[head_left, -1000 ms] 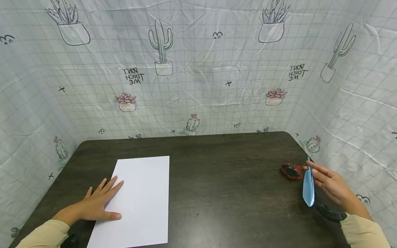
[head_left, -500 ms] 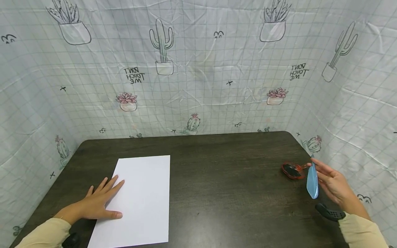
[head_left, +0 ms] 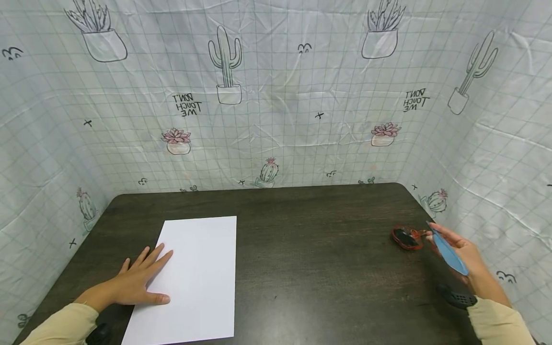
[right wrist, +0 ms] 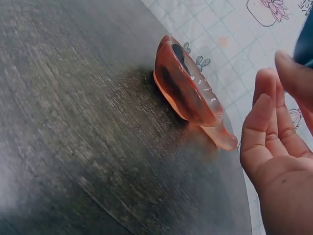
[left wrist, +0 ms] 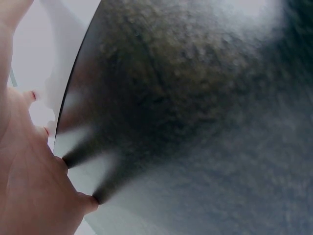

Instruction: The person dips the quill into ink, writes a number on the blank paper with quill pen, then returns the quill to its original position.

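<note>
My left hand (head_left: 131,286) lies with spread fingers across the left edge of a white sheet of paper (head_left: 200,278). Its fingertips and the paper's edge (left wrist: 41,44) show in the left wrist view. At the right of the table, my right hand (head_left: 462,253) pinches a thin, flat blue piece with a rounded end (head_left: 450,256) by its far end, tilted down toward the wrist. In the right wrist view only a dark corner of this piece (right wrist: 305,46) shows past the thumb. Beside those fingers is a small translucent red-orange item with a dark middle (head_left: 407,238) and a short stub (right wrist: 222,138).
The dark wooden table (head_left: 302,268) has rounded far corners. A white grid curtain with cactus drawings (head_left: 276,96) hangs close behind it and along both sides. Black bands (head_left: 457,297) sit at the wrists, next to pale yellow sleeves (head_left: 500,321).
The blue piece has swung in my right hand from nearly upright to slanting, its lower end moving right toward the wrist. The left hand and the paper stay put.
</note>
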### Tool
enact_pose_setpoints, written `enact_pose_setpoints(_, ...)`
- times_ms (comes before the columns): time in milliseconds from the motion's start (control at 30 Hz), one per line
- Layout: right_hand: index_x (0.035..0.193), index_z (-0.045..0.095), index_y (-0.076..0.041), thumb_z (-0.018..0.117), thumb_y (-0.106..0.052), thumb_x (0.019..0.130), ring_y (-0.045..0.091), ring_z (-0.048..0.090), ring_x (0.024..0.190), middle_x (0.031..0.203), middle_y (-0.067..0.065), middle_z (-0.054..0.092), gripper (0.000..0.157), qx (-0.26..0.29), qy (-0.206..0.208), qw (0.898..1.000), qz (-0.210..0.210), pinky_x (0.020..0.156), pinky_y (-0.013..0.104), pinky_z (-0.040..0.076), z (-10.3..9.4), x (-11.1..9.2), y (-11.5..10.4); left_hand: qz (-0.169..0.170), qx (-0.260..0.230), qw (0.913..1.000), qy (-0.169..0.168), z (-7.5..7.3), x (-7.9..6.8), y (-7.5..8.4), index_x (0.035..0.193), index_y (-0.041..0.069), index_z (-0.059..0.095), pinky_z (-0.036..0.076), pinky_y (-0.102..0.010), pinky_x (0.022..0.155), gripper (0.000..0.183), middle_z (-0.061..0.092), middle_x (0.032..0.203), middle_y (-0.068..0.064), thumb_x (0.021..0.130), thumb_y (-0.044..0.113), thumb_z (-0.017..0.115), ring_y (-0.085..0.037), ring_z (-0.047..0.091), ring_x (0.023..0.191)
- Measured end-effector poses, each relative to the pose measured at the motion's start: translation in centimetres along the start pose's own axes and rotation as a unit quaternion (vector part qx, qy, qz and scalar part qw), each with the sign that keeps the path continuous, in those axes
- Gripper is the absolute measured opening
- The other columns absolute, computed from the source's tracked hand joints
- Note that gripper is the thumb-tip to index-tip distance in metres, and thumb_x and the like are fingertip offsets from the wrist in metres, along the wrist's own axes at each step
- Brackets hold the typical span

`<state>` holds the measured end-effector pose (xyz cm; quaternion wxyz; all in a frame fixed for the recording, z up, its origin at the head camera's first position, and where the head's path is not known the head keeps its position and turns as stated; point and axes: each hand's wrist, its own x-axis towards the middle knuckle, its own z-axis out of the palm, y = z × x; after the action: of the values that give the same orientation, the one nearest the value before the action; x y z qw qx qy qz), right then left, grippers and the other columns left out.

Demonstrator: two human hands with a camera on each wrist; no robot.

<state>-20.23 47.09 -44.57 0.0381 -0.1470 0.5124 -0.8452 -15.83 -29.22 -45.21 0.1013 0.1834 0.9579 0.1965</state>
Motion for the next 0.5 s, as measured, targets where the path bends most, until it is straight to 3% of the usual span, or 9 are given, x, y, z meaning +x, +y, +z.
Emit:
enact_pose_setpoints(100,0.131,0.059,-0.005,0.034,0.012,0.099,0.017,0.067,0.104,0.114,0.01,0.069,0.044,0.033,-0.037,0.999,-0.003,0.083,0.024,0.054,0.03,0.02,0.05,-0.001,-0.002,1.0,-0.001,-0.05,0.0,0.07,0.152,0.016,0.026,0.0,-0.083,0.092,0.103,0.01,0.158,-0.023,0.072,0.057,0.075,-0.06,0.004,0.137)
enact_pose_setpoints(167,0.131,0.059,-0.007,0.033,0.012,0.099,0.015,0.066,0.105,0.116,0.008,0.068,0.046,0.008,-0.036,0.999,-0.013,0.084,0.023,0.053,0.02,0.03,0.17,0.001,-0.001,1.0,0.001,-0.05,0.02,0.03,0.152,0.016,0.025,0.0,-0.083,0.091,0.103,0.01,0.158,-0.023,0.072,0.056,0.075,-0.06,0.005,0.136)
enact_pose_setpoints(233,0.13,0.06,-0.01,0.034,0.012,0.099,0.011,0.066,0.103,0.113,0.003,0.069,0.046,-0.055,-0.012,0.998,-0.025,0.084,0.02,0.052,0.04,0.05,0.31,0.002,0.002,1.0,0.002,-0.01,0.06,-0.09,0.153,0.017,0.025,0.001,-0.083,0.091,0.103,0.009,0.158,-0.023,0.072,0.056,0.075,-0.06,0.005,0.137)
enact_pose_setpoints(333,0.127,0.063,-0.014,0.037,0.01,0.099,0.007,0.067,0.098,0.108,-0.001,0.071,0.045,-0.106,0.024,0.994,-0.028,0.081,0.017,0.052,-0.02,0.08,0.52,0.003,0.004,1.0,0.003,0.08,0.08,-0.22,0.153,0.018,0.024,0.001,-0.083,0.091,0.103,0.009,0.158,-0.022,0.072,0.056,0.075,-0.06,0.005,0.137)
enact_pose_setpoints(500,0.123,0.066,-0.014,0.037,0.008,0.1,0.005,0.069,0.093,0.103,0.0,0.073,0.043,-0.112,0.036,0.993,-0.03,0.077,0.017,0.053,-0.11,0.21,0.7,0.001,0.002,1.0,0.005,0.25,0.01,-0.32,0.153,0.019,0.024,0.001,-0.083,0.092,0.103,0.009,0.159,-0.021,0.072,0.057,0.075,-0.059,0.005,0.137)
